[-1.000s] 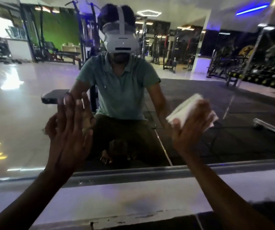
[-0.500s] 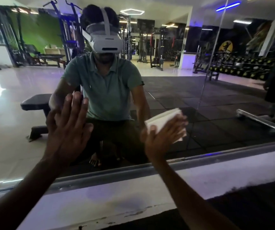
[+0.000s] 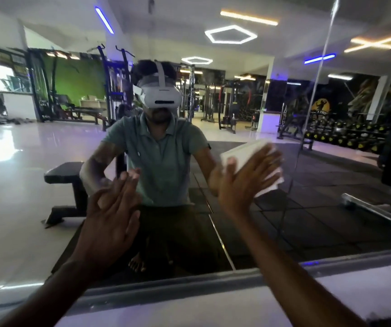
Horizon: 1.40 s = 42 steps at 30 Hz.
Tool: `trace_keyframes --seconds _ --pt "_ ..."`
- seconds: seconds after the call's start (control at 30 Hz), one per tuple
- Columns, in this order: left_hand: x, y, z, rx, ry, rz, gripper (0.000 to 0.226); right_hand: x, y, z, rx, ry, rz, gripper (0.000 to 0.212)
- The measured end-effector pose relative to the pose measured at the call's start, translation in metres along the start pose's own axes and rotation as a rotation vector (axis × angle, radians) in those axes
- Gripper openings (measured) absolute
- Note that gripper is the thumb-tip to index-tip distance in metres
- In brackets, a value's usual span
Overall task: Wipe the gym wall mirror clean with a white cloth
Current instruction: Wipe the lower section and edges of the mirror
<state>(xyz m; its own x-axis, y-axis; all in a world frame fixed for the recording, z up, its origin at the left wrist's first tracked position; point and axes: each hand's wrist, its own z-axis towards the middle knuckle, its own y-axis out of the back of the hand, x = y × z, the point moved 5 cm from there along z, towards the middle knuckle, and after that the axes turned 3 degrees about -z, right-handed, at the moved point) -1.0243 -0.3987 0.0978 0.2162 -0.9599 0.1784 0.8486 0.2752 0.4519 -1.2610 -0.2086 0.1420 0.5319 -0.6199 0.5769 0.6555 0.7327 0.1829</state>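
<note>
The gym wall mirror (image 3: 19, 190) fills most of the view and reflects a person wearing a headset. My left hand (image 3: 113, 215) lies flat against the glass at lower centre-left, fingers straight and pointing up. My right hand (image 3: 244, 180) presses a folded white cloth (image 3: 242, 151) against the mirror at centre-right with its fingers stretched out over the cloth. The cloth's edges show above and to the right of my fingers. The hand is motion-blurred.
A metal frame strip (image 3: 189, 283) runs along the mirror's lower edge, with a white ledge (image 3: 213, 308) below it. A vertical seam (image 3: 317, 90) between mirror panels stands right of the cloth. Benches, racks and dumbbells appear only as reflections.
My right hand has swept the cloth up and to the right across the glass, its fingers now spread straighter. The left hand stays flat on the mirror. The view has tilted upward.
</note>
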Motion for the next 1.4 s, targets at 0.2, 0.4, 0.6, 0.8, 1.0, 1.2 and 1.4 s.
trace_keyframes --seconds 0.2,0.4,0.6,0.8,1.0,1.2,1.4 --pt "0.018 0.097 0.125 -0.404 0.047 -0.049 0.033 0.145 0.01 -0.005 -0.029 0.286 -0.017 0.091" --pt "0.081 0.07 0.201 -0.23 0.099 0.211 0.069 0.145 0.012 0.032 0.072 0.884 -0.081 0.081" --pt "0.08 0.064 0.196 -0.293 0.082 0.205 0.072 0.072 0.042 0.189 -0.141 0.265 -0.041 0.08" --pt "0.081 0.067 0.199 -0.312 0.063 0.199 0.072 0.219 0.026 0.097 -0.086 0.634 -0.018 0.081" --pt "0.083 0.116 0.24 -0.28 0.036 0.27 0.069 0.173 0.037 0.179 -0.044 0.86 -0.091 0.078" --pt "0.093 0.128 0.299 -0.286 0.116 0.313 0.076 0.145 0.077 0.299 -0.097 0.149 0.065 0.087" --pt "0.101 0.114 0.307 -0.417 0.088 0.304 0.077 0.312 0.048 0.216 -0.141 0.844 -0.044 0.074"
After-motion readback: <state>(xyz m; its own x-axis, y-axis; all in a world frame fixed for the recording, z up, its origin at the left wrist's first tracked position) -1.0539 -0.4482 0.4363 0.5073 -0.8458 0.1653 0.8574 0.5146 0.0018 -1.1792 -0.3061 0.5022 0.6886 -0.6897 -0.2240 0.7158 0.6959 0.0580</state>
